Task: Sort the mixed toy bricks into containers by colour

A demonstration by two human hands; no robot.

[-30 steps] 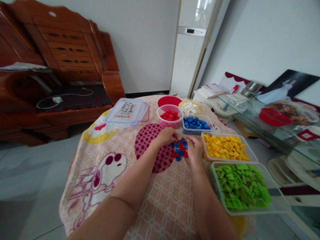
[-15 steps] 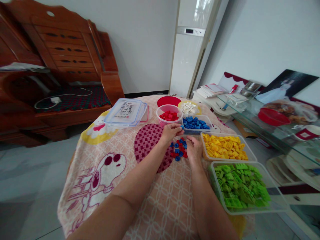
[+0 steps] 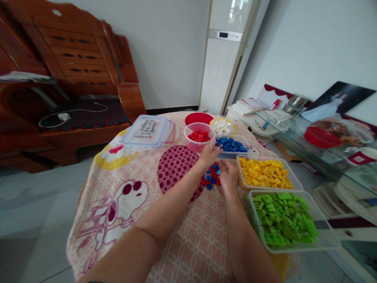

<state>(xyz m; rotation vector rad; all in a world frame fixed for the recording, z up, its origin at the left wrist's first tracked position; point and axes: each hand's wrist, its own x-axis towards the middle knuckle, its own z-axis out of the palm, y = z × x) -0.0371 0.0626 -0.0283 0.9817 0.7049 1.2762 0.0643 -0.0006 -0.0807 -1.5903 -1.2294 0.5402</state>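
My left hand is at the near left corner of the box of blue bricks, fingers apart, with no piece visible in it. Just right of a loose pile of small red and blue pieces, my right hand is low over the cloth with its fingers curled together; what they hold, if anything, is hidden. Behind my left hand stands a clear round tub of red bricks. Yellow bricks fill a box right of my right hand, and green bricks lie in a nearer one.
Stacked clear lids lie at the back left of the cloth-covered table. A red lid or dish and white bricks are at the back. A glass shelf with a red bowl stands on the right.
My left hand has moved right and slightly forward to the blue box. The blue piece that was between its fingertips no longer shows. My right hand has stayed beside the pile.
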